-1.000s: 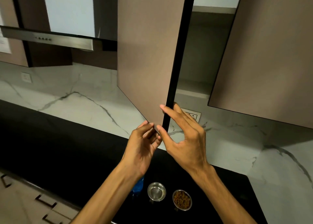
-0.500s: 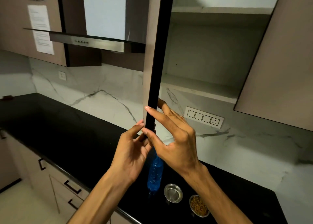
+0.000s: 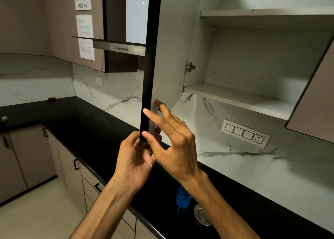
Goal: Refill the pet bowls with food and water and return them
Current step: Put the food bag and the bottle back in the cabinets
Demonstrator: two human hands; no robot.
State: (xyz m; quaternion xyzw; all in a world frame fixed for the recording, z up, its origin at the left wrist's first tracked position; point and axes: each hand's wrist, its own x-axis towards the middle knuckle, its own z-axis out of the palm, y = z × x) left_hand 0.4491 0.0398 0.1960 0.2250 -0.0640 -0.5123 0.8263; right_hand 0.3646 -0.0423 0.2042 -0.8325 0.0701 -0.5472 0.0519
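Observation:
Both hands are at the lower corner of an upper cabinet door [image 3: 151,58], seen edge-on as a black strip. My left hand [image 3: 133,159] grips that bottom corner with curled fingers. My right hand [image 3: 173,144] has straight fingers touching the door's edge and pale inner face. The cupboard shelves [image 3: 235,97] show nothing on them. Down on the black counter [image 3: 90,126] stands a blue water bottle [image 3: 182,197], and beside it a steel bowl [image 3: 201,215] half hidden by my right forearm. The food bowl is hidden.
A second cabinet door [image 3: 316,97] hangs open at the right. A range hood [image 3: 119,48] juts out left of the door. A switch-and-socket strip [image 3: 244,133] sits on the marble backsplash. Drawers with black handles [image 3: 76,164] run below the counter.
The cabinet door has swung further open, showing its inner face and the shelves. Both hands stayed at its lower corner. The bowl of kibble has gone behind my right arm.

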